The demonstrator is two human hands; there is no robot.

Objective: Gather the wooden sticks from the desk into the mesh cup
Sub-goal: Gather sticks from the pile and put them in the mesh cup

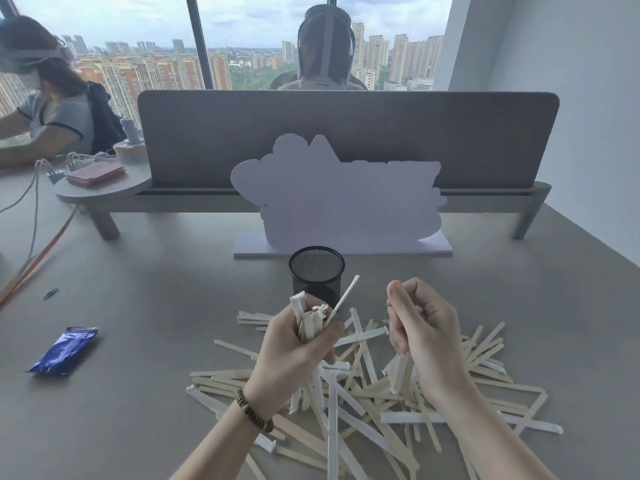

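The black mesh cup [317, 271] stands upright on the grey table [156, 306], just in front of the base of a white cut-out sign [339, 199], and nothing can be seen inside it. Nearer to the camera than the cup, a big loose pile of wooden sticks [377, 386] lies spread on the table; many are bare wood and some are in white paper sleeves, and they cross over each other in all directions. The left hand [294, 351] is lifted above the pile, just below and in front of the cup, and it is closed around a bundle of sticks [308, 320] whose ends come out above the fist; one thin white stick [343, 299] points up and to the right, in front of the wall of the cup. A bead bracelet [252, 410] is on the left wrist. The right hand [419, 323] is to the right of the cup, also above the pile, with the fingers curled in around a few sticks [398, 372] that hang down from it toward the pile. Far to the left of the cup, a blue foil packet [64, 351] lies flat on the table.
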